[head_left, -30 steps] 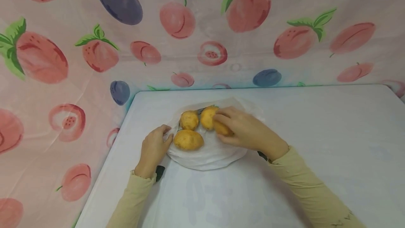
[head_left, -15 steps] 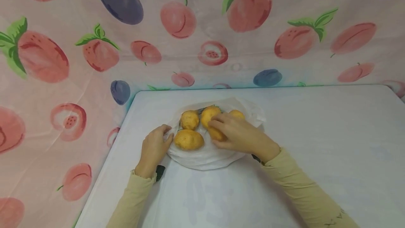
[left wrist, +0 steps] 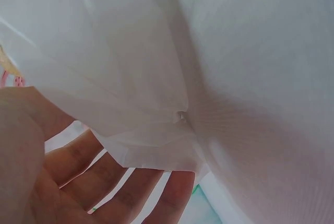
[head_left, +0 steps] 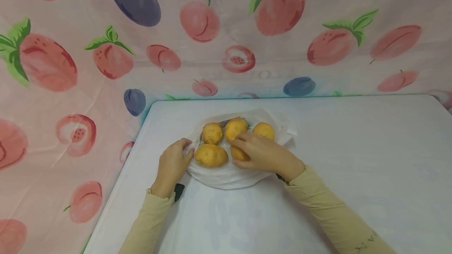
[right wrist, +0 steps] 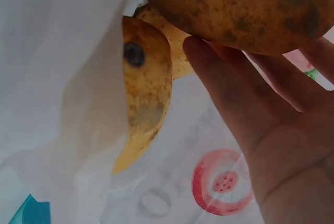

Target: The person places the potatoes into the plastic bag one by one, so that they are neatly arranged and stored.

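A thin white plastic bag (head_left: 227,179) lies spread on the table with several yellow mangoes in its mouth. At its left edge my left hand (head_left: 172,166) holds the plastic; in the left wrist view its fingers (left wrist: 133,185) sit behind the bag's rim. My right hand (head_left: 266,152) grips a mango (head_left: 237,153) at the front right of the group. The right wrist view shows this mango (right wrist: 250,7) brown-speckled, fingertips against its underside. To its left lies a mango (head_left: 211,155); behind are a mango (head_left: 212,133), another mango (head_left: 236,128) and a mango (head_left: 263,129).
The white table (head_left: 356,160) extends to both sides and in front of the bag. A fruit-printed cloth (head_left: 265,50) hangs along the back and left sides. Dark wrist straps (head_left: 178,192) show under the forearms.
My right hand has shifted left and slightly toward me with its mango, closer to the front left one. The back right mango has come into view. My left hand stays put.
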`<state>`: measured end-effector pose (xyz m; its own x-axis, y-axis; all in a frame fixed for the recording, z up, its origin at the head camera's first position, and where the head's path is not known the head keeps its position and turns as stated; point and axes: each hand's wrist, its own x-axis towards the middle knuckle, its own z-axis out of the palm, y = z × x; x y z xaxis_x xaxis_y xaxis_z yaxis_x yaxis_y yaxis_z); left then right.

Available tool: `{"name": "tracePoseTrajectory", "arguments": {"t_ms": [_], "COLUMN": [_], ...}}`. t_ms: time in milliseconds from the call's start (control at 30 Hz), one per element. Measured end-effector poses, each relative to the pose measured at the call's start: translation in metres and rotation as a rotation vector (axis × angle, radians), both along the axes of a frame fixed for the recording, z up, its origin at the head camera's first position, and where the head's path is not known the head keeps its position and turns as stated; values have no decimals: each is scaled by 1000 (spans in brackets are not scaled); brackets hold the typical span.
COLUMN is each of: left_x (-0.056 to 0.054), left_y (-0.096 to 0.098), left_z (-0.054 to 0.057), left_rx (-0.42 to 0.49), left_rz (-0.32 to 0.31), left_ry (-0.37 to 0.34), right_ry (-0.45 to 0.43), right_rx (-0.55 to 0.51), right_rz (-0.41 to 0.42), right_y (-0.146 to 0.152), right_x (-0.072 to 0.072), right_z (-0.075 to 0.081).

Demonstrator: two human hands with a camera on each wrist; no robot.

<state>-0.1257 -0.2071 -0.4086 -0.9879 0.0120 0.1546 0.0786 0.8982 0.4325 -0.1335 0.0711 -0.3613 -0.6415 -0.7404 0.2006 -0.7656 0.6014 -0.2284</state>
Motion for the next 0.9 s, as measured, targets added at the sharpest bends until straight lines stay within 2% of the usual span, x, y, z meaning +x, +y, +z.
{"name": "tracePoseTrajectory", "arguments": {"t_ms": [200,600,900], "left_x": [-1,0,-1], "left_y": [0,0,-1], "left_z": [0,-1,-1], "left_rx": [-2,1,-4], "left_rz": [0,-3,-3], "left_ry": [0,-5,-7], "right_ry": [-30,23,87], "right_rx": [26,31,3], "right_rz": [-48,-171,-215], "right_y": [-5,-15,-24], "right_x": [-2,-4,-5], "right_z": [-1,-8,-15]}}
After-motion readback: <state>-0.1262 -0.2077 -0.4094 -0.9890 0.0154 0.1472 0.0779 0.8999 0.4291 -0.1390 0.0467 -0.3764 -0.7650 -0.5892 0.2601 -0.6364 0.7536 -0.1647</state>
